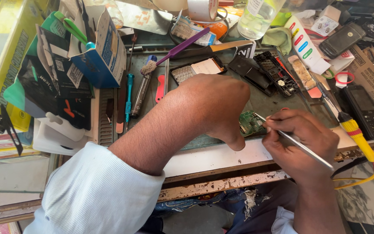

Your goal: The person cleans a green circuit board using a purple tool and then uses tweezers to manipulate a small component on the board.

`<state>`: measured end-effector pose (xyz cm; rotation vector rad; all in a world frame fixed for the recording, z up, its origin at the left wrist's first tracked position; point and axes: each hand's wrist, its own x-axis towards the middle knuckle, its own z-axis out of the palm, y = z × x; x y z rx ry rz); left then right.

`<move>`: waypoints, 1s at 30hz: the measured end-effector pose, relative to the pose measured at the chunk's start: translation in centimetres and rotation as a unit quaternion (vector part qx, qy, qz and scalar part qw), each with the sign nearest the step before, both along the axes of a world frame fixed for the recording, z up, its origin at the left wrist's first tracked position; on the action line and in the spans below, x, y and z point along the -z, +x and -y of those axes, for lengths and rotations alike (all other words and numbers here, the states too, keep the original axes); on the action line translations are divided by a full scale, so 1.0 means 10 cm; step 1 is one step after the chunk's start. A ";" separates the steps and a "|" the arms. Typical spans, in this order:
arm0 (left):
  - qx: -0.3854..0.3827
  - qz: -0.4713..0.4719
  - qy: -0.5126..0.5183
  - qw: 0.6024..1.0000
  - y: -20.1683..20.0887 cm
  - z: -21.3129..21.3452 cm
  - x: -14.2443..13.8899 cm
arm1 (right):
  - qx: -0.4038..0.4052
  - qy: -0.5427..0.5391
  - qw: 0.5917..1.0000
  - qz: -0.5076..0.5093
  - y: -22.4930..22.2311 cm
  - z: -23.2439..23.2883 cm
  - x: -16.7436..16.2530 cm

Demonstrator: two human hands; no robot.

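Pale blue ribbed-cuff sleeve (pixel 96 190), frayed jeans (pixel 239 203)

The circuit board (pixel 250 122) lies between both hands, toothbrush (pixel 176 49) behind it (soldering iron (pixel 347 121) right).

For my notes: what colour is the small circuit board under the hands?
Green circuit board, head view.

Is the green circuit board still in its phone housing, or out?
Out. The green circuit board lies bare on the bench under the left hand; the right hand points tweezers at it.
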<state>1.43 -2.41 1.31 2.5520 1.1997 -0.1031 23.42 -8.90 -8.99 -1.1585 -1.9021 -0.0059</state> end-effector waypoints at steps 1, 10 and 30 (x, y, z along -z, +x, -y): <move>0.000 0.000 0.002 1.000 0.00 0.00 0.00 | -0.003 -0.004 1.000 0.005 0.00 0.00 0.00; 0.001 0.003 0.001 1.000 0.01 0.00 0.01 | -0.005 -0.011 1.000 -0.009 0.03 0.01 0.01; 0.003 0.011 0.008 1.000 0.01 0.00 0.01 | 0.004 0.000 1.000 -0.019 0.05 0.01 0.03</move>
